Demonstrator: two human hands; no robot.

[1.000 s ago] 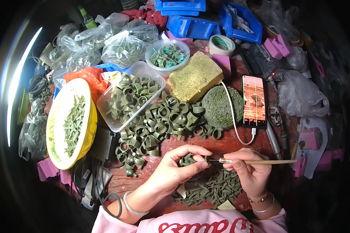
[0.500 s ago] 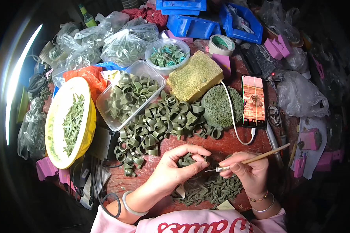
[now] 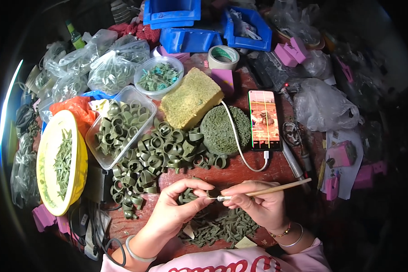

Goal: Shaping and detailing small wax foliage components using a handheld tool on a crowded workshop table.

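Pinched between thumb and fingers of my left hand (image 3: 174, 208) is a small dark green piece (image 3: 211, 193), partly hidden by the fingertips. Several more green pieces (image 3: 187, 196) show in the curl of that hand. My right hand (image 3: 260, 206) grips a thin wooden-handled tool (image 3: 285, 186) with a metal collar and a fine tip, like a pen. Its tip reaches the left thumb, at the small piece. Below both hands lies a heap of short dark green sticks (image 3: 231, 226). Beyond the left hand, many green rings (image 3: 145, 156) are piled on the table.
A clear plastic box (image 3: 91, 143) of rings and a yellow basin (image 3: 79, 167) of green sticks stand left. A yellow sponge (image 3: 190, 97), a round green sponge (image 3: 225, 130) and a phone (image 3: 264, 119) with a white cable (image 3: 235, 145) lie ahead. Blue bins (image 3: 188, 41) stand behind.
The whole view has shifted, so the scene sits further left. The tool's tip has come closer to the left thumb and the small piece. Both hands keep their grips.
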